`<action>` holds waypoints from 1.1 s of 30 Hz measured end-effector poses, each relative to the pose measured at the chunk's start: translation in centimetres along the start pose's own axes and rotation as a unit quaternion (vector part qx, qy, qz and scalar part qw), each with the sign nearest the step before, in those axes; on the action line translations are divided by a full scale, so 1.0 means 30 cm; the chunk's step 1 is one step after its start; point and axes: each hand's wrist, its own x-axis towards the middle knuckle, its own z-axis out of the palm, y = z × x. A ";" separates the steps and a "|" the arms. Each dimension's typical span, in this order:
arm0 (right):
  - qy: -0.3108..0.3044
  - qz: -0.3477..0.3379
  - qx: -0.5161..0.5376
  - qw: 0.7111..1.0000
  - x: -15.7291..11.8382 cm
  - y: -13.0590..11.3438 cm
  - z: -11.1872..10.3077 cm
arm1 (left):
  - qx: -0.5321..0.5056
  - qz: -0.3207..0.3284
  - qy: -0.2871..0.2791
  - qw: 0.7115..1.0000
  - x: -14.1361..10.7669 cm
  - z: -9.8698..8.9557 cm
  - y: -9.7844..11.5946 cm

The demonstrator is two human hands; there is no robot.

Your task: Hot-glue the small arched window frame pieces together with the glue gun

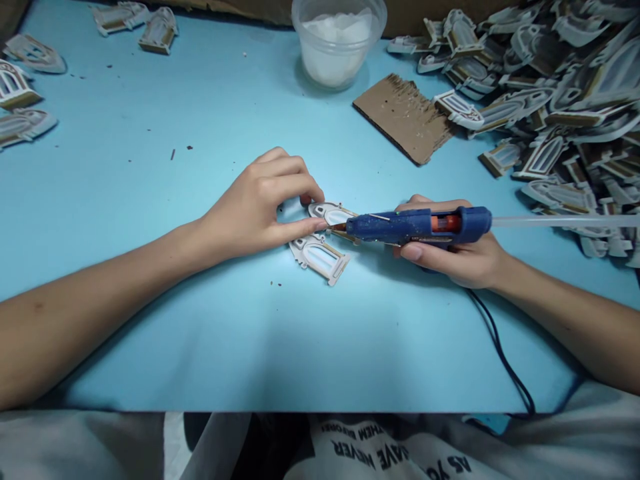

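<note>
My right hand (450, 257) is wrapped round a blue hot glue gun (395, 227), a clear glue stick (560, 221) sticking out of its back end. The gun's tip lies against a small arched window piece (333, 212), partly hidden by the nozzle. Thumb and fingers of my left hand (273, 200) pinch that piece at its left end. Just below it, a second arched window piece (323, 259) lies flat on the blue table (200, 333), touching or very near the first.
A large heap of window pieces (545, 100) fills the right back. Near it lie torn cardboard (403, 117) and a clear tub (337, 50) with white material. Several more pieces (30, 127) lie at the left back. A black cord (500, 347) runs off the front edge.
</note>
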 end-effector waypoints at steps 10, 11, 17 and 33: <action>-0.011 -0.054 -0.022 0.998 0.003 0.017 0.000 | 0.009 0.016 0.013 1.000 -0.007 0.001 -0.006; -0.011 -0.054 -0.023 0.998 0.002 0.017 0.000 | 0.009 0.015 0.011 1.000 -0.007 0.000 -0.006; -0.009 -0.054 -0.028 0.998 -0.001 0.020 -0.001 | 0.011 0.014 0.007 1.000 -0.006 -0.001 -0.005; -0.002 -0.054 -0.033 0.998 -0.008 0.033 0.000 | 0.015 0.019 0.008 1.000 -0.004 0.000 -0.004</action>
